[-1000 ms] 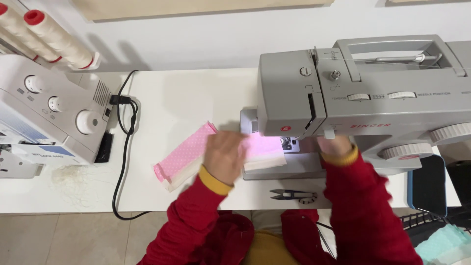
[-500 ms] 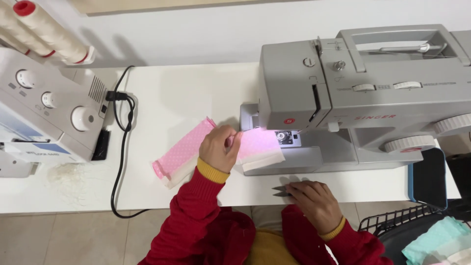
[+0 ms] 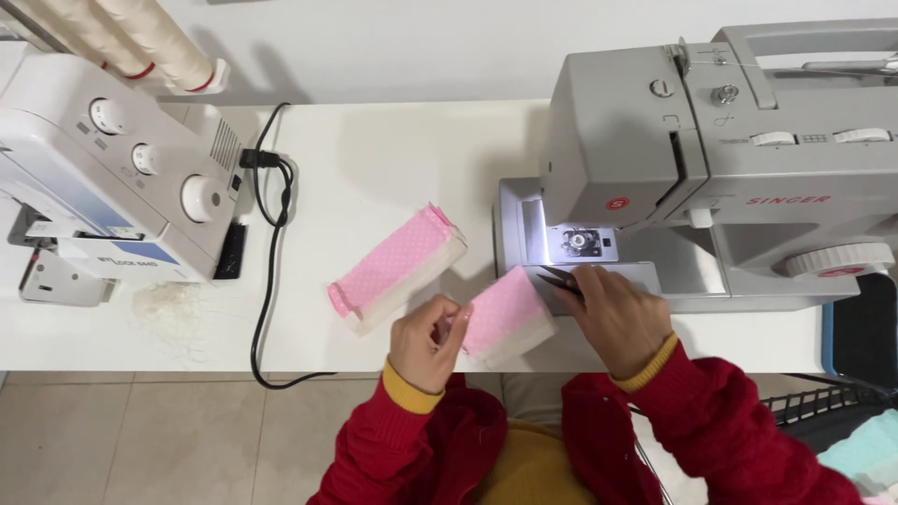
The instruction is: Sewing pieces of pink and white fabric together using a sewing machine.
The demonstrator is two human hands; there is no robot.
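My left hand (image 3: 426,341) pinches the near end of a pink dotted fabric piece (image 3: 505,313) with white lining, just in front of the grey sewing machine (image 3: 711,159). In my right hand (image 3: 613,313) are small black thread snips (image 3: 559,278), their tips at the far corner of that piece, beside the lit needle plate (image 3: 580,243). A second pink dotted piece (image 3: 398,266) lies on the white table (image 3: 374,159) to the left, touched by neither hand.
A white overlock machine (image 3: 103,178) with thread cones (image 3: 140,42) stands at the left, its black cable (image 3: 271,252) looping over the table. Loose thread scraps (image 3: 173,304) lie near the front edge. A wire basket (image 3: 823,407) with pale cloth sits at lower right.
My right hand went down to the snips on the table edge, picked them up and brought them to the fabric. The fabric piece has come out from under the needle toward me.
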